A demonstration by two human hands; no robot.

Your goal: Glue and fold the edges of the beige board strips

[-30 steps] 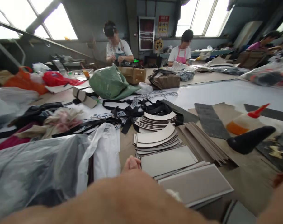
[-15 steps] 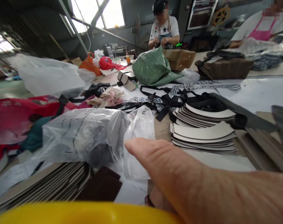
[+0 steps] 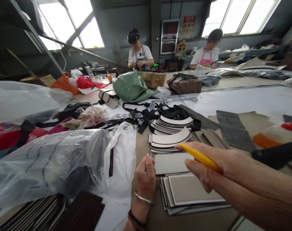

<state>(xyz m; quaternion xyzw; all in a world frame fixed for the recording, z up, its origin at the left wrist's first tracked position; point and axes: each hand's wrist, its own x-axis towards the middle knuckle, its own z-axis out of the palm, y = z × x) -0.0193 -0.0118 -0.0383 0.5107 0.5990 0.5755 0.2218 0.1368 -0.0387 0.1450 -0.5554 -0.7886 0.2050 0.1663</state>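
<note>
My right hand (image 3: 215, 166) reaches in from the right, thumb and fingers pinching a slim yellow tapered plastic tool (image 3: 201, 158). It hovers over a stack of rectangular grey panels with pale borders (image 3: 194, 189). My left hand (image 3: 146, 171), with a silver bangle at the wrist, is closed beside the left edge of a pale rectangular panel (image 3: 171, 163); what its fingers hold, if anything, is hidden. Behind these lie stacked curved pale pieces (image 3: 170, 138) with dark edges.
A clear plastic bag (image 3: 64, 157) fills the left, with dark brown panels (image 3: 84, 211) in front. Black straps (image 3: 148, 112) and a green bag (image 3: 128, 86) lie farther back. A bottle of orange liquid (image 3: 268, 136) stands right. Two people work across the table.
The view has swung right and drawn back. My left hand has come into sight by the panels. The yellow tool, earlier large at the bottom edge, now shows in my right hand's pinch.
</note>
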